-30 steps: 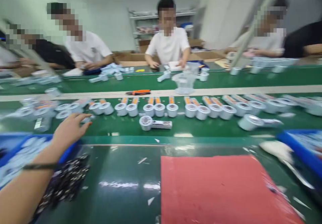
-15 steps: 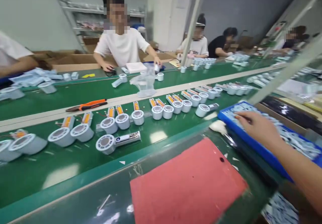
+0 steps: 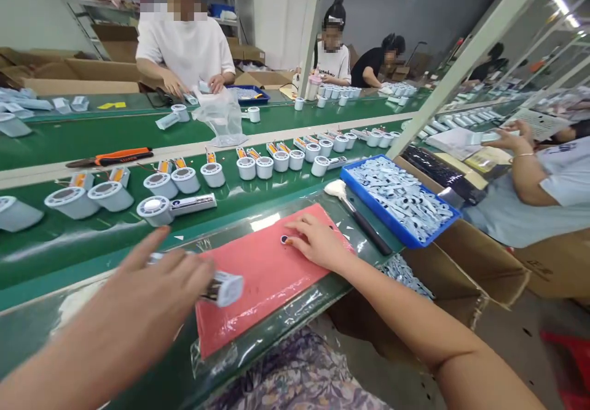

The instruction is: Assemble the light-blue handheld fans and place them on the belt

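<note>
My left hand (image 3: 152, 287) is closed around a small white device with a round head (image 3: 227, 287), held over the left part of the red mat (image 3: 258, 281). My right hand (image 3: 318, 242) rests on the mat, its fingertips pinching a small dark round part (image 3: 284, 240). A blue tray (image 3: 449, 224) full of small pale parts stands to the right of the mat. On the green belt beyond, one white round-headed device (image 3: 171, 208) lies nearest the mat.
A row of white round units (image 3: 258, 167) runs along the green conveyor (image 3: 115, 133). Orange pliers (image 3: 110, 157) lie on the belt's middle strip. A brush (image 3: 354, 213) lies beside the tray. Co-workers sit across the belt and at my right (image 3: 544, 182). Cardboard boxes stand below.
The view swung right then settled. My right hand came from the blue tray to the red mat with a small dark part. My left hand now holds a white device over the mat.
</note>
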The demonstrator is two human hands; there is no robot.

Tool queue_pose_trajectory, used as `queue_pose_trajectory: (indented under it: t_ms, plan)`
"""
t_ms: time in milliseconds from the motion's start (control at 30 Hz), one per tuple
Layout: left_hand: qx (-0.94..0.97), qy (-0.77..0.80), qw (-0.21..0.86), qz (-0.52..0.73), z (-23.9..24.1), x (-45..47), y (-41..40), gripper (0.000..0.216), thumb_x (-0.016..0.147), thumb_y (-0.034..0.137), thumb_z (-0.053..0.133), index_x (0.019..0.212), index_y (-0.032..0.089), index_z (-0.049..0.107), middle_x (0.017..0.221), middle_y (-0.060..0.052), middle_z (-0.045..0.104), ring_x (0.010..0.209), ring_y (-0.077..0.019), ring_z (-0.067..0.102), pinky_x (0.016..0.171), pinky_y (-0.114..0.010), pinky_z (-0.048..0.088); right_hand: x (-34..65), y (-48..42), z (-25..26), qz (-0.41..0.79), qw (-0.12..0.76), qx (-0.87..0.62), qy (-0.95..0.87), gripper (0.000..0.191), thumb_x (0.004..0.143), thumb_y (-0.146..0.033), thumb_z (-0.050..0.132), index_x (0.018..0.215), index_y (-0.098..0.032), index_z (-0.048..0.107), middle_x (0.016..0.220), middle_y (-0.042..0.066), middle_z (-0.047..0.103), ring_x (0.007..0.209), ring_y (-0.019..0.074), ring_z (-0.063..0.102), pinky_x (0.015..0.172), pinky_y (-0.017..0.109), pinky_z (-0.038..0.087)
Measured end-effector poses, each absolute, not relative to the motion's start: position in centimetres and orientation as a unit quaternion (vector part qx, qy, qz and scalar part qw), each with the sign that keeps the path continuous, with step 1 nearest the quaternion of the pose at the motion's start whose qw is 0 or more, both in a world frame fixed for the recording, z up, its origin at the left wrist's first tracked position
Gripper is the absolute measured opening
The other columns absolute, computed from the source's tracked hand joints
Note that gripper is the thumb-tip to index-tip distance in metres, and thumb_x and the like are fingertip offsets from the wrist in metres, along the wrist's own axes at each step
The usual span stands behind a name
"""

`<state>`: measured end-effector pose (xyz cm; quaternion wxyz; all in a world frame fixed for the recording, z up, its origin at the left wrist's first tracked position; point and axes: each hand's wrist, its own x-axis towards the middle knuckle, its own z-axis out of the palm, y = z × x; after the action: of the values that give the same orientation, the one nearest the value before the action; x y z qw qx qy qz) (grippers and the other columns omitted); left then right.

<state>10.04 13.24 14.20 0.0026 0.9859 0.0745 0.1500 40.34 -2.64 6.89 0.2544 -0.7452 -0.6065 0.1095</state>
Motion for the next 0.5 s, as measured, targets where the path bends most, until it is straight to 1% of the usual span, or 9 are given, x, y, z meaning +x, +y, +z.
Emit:
queue_pose_trajectory:
  t_ms: [67,100,167,200,267,333,367,433,500]
  plan:
    - [0.991,0.011,-0.034,0.127,13.2,14.1,9.6,0.039,0.08,0.008,0.04,0.099,0.028,0.068,0.082,-0.006,0.066,0.076,-0.0308,0.063,0.115,-0.069,0.036,40.8,-3.2,7.0,0.102,0.233,-0.755,-0.604,0.031,0.096,-0.027,0.072,0.126,-0.023,0.069,0.113,0.008,0.064,0.104,0.0216,0.062,0.088,0.035,0.051]
    - [0.992,0.002,-0.041,0.117,12.7,15.8,8.4,0.039,0.081,0.006,0.04,0.1,0.026,0.068,0.078,-0.006,0.064,0.074,-0.0298,0.062,0.113,-0.068,0.038,41.0,-3.4,7.0,0.095,0.222,-0.756,-0.608,0.027,0.095,-0.025,0.073,0.121,-0.022,0.07,0.111,0.008,0.064,0.104,0.0221,0.062,0.088,0.035,0.05]
    - [0.993,0.024,-0.03,0.109,11.6,18.2,7.4,0.03,0.088,0.008,0.044,0.099,0.023,0.067,0.075,-0.006,0.063,0.076,-0.0279,0.062,0.112,-0.064,0.041,41.2,-3.7,7.1,0.084,0.218,-0.755,-0.613,0.016,0.094,-0.02,0.072,0.111,-0.019,0.072,0.107,0.008,0.066,0.103,0.0231,0.062,0.088,0.035,0.048]
    - [0.994,0.041,-0.02,0.104,11.1,18.7,7.4,0.022,0.091,0.011,0.049,0.099,0.022,0.067,0.078,-0.006,0.064,0.08,-0.0276,0.063,0.11,-0.06,0.043,41.1,-3.9,7.2,0.082,0.223,-0.754,-0.612,0.013,0.096,-0.019,0.069,0.108,-0.018,0.072,0.106,0.009,0.066,0.101,0.023,0.063,0.087,0.035,0.048]
    - [0.992,0.074,-0.003,0.104,10.3,18.8,8.1,0.008,0.094,0.023,0.061,0.1,0.021,0.066,0.09,-0.008,0.068,0.089,-0.0283,0.065,0.1,-0.052,0.051,40.5,-4.2,7.7,0.087,0.25,-0.749,-0.607,0.014,0.099,-0.018,0.063,0.11,-0.018,0.072,0.104,0.008,0.068,0.097,0.0216,0.063,0.084,0.034,0.047]
    - [0.989,0.1,0.021,0.111,9.8,17.9,9.0,0.019,0.092,0.031,0.068,0.108,0.021,0.066,0.105,-0.01,0.069,0.095,-0.0291,0.064,0.089,-0.045,0.055,39.4,-4.5,8.6,0.105,0.294,-0.731,-0.607,0.015,0.101,-0.019,0.059,0.11,-0.019,0.071,0.101,0.006,0.068,0.089,0.0188,0.063,0.079,0.031,0.046]
    - [0.986,0.11,0.041,0.117,9.7,17.4,9.3,0.024,0.092,0.033,0.068,0.112,0.021,0.065,0.111,-0.011,0.068,0.098,-0.0288,0.064,0.086,-0.043,0.055,38.7,-4.6,9.0,0.117,0.313,-0.716,-0.613,0.014,0.101,-0.02,0.059,0.109,-0.019,0.071,0.099,0.004,0.068,0.085,0.0175,0.063,0.077,0.03,0.046]
    - [0.979,0.12,0.095,0.131,9.5,16.6,9.7,0.027,0.095,0.035,0.065,0.118,0.021,0.064,0.116,-0.01,0.067,0.101,-0.0274,0.063,0.086,-0.041,0.055,37.2,-4.7,9.6,0.131,0.32,-0.686,-0.64,0.013,0.099,-0.022,0.061,0.107,-0.019,0.071,0.094,0.004,0.067,0.08,0.017,0.061,0.073,0.03,0.045]
    - [0.97,0.119,0.148,0.151,9.4,16.4,9.7,0.026,0.097,0.036,0.061,0.119,0.022,0.064,0.119,-0.01,0.066,0.106,-0.0265,0.062,0.09,-0.041,0.054,35.8,-4.5,9.8,0.121,0.279,-0.676,-0.672,0.012,0.096,-0.022,0.062,0.105,-0.018,0.071,0.093,0.005,0.066,0.082,0.0197,0.061,0.073,0.032,0.045]
